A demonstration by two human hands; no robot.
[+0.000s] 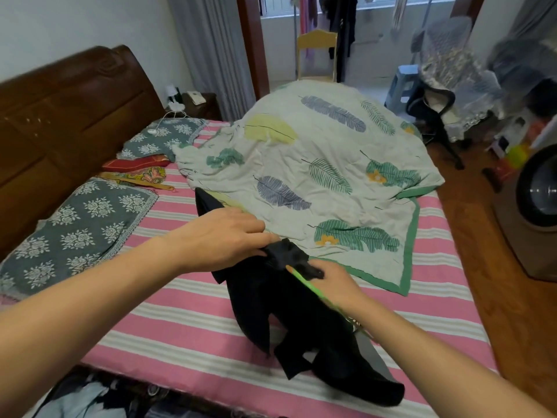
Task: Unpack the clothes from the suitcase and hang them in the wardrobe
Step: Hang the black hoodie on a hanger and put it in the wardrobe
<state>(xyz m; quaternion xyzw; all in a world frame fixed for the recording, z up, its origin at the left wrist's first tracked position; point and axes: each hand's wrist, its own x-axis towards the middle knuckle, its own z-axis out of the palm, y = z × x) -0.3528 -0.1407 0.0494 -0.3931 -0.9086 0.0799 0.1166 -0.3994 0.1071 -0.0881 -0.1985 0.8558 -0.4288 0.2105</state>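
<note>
Head view: black garment (301, 321) lies crumpled on the striped bed (180, 327). Right hand (334, 285) grips a green hanger (304, 280) at the garment's top; left hand (229, 236) pinches the same bunched fabric. Beyond the garment lies a leaf-print quilt (316, 164).

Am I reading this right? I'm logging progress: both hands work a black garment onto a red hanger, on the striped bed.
Only the colour is wrong. The head view shows the hanger is green, not red. The rest holds: the left hand and right hand both handle the black garment at its top, on the striped bed.
</note>
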